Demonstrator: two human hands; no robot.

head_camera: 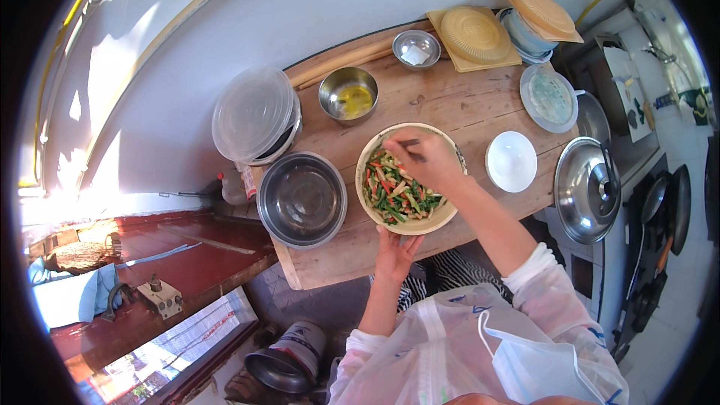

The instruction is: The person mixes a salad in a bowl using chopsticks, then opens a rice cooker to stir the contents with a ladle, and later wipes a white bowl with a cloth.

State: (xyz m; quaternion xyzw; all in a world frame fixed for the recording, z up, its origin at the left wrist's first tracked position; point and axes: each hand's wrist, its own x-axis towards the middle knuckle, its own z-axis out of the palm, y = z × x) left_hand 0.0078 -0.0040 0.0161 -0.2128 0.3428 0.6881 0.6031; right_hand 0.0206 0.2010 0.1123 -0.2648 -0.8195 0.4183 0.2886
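A cream-coloured bowl (364,209) stands on the wooden table in front of me. It holds a mix of chopped green vegetable pieces, pale strips and red strips (402,194). My right hand (430,160) is over the bowl, closed around dark chopsticks (415,156); their lower ends are hidden by the hand and the food. Palm up, my left hand (396,256) supports the bowl at its near side, its fingertips against the outer wall just under the rim.
Around the bowl on the table (444,102) are a dark-looking metal basin (302,199), a metal bowl with yellow liquid (349,95), a small metal bowl (416,49) and a white bowl (511,161). A lidded pot (588,190) stands at the right, stacked lidded containers (256,115) at the left.
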